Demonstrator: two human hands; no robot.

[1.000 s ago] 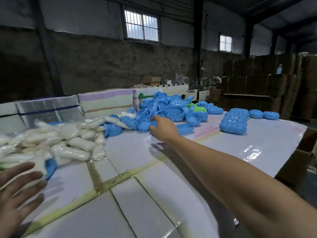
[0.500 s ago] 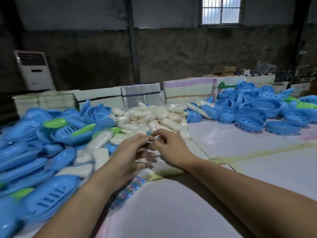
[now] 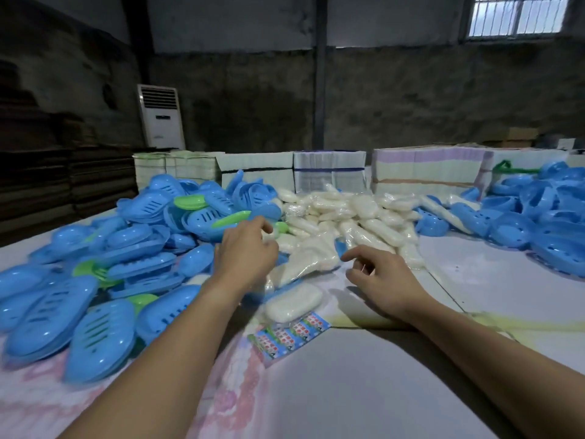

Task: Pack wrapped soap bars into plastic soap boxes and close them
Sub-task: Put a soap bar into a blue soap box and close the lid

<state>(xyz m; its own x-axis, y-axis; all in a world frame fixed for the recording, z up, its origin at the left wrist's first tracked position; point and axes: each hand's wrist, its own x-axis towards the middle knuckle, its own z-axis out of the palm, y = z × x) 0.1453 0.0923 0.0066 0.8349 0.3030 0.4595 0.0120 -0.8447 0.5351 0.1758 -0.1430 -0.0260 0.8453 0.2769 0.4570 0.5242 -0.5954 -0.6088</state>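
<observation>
A dim concrete-walled hall surrounds a wide table (image 3: 364, 391) covered in pale sheeting. Against the back wall stands a white floor air conditioner (image 3: 161, 117), and a barred window (image 3: 519, 15) glows at the upper right.

On the table's left lies a heap of blue soap box halves (image 3: 95, 280), slotted shells mixed with a few green pieces (image 3: 190, 201). The left hand (image 3: 245, 255) reaches over the heap's right edge, knuckles up and fingers curled downward toward the soaps; whether it grips anything cannot be told, since the fingertips are hidden. Just below it, one wrapped soap bar (image 3: 292, 302) lies in an open blue box half (image 3: 286, 286), beside a strip of printed stickers (image 3: 289, 334).

In the middle, a pile of wrapped white soap bars (image 3: 348, 223) spreads toward bundled stacks of flat cardboard (image 3: 329, 172) at the table's far edge. The right hand (image 3: 383, 280) hovers near the pile's front edge, fingers loosely bent and apart, holding nothing.

Farther right, another heap of blue box halves (image 3: 538, 213) covers the table.
</observation>
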